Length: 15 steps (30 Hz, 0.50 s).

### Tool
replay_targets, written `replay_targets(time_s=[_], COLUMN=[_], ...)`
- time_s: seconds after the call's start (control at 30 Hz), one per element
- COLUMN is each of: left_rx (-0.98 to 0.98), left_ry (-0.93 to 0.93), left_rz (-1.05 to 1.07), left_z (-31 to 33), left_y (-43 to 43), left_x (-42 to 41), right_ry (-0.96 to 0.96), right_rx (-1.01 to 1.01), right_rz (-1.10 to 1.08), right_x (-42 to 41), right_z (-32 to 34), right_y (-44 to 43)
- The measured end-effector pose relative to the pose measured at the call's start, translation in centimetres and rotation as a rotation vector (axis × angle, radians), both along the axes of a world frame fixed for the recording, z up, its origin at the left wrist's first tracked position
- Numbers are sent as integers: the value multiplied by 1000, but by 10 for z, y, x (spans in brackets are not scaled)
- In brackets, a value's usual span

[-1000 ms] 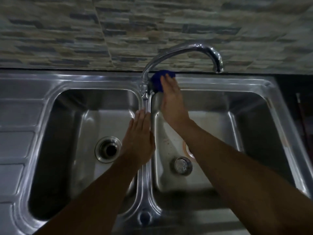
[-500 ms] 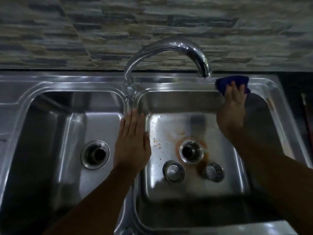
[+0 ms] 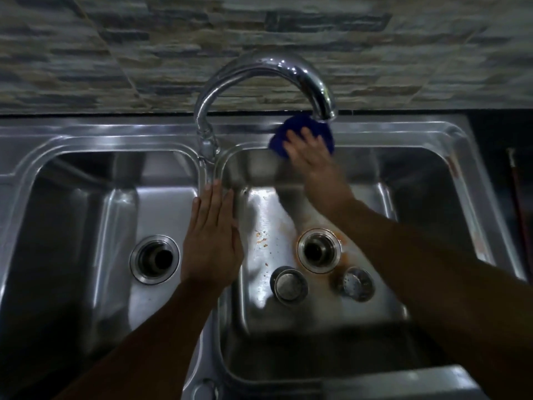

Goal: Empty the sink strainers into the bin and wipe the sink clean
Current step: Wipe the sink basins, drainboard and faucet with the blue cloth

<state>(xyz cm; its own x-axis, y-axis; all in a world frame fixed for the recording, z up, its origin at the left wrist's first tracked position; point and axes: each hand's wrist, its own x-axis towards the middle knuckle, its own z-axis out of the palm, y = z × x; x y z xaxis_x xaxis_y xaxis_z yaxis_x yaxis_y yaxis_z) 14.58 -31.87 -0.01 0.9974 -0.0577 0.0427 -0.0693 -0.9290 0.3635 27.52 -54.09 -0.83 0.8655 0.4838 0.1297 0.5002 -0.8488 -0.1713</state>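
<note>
My right hand (image 3: 313, 163) presses a blue cloth (image 3: 300, 134) flat against the sink (image 3: 432, 134) rim, fingers spread, just under the tap (image 3: 259, 73) spout. My left hand (image 3: 212, 241) lies flat, fingers together, on the divider between the basins. Two strainers (image 3: 290, 284) (image 3: 357, 284) sit below my right forearm, beside the open drain (image 3: 318, 249), amid orange stains.
</note>
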Motion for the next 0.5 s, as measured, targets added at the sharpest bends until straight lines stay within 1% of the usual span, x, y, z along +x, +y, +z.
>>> replay_targets(time_s=[0.13,0.23,0.3,0.4,0.5], left_rx=[11,6,4,80,130], left_ry=[37,76,104,115,133], left_rz=[-17,-10,-3,9,25], left_z=[5,10,14,17,16], left_y=[0,-1,-2,-3,-13], left_x=[0,2,3,-6,-33], right_ry=[-5,45,103,184,234], right_rx=[-52,-121,-176,-285,-377], right_rz=[-281,-450,-490,-569,-602], right_x=[-5,-6,1,6,-20], right_z=[5,14,20,34,44], right_y=[-97,-142,-160,-182,-196])
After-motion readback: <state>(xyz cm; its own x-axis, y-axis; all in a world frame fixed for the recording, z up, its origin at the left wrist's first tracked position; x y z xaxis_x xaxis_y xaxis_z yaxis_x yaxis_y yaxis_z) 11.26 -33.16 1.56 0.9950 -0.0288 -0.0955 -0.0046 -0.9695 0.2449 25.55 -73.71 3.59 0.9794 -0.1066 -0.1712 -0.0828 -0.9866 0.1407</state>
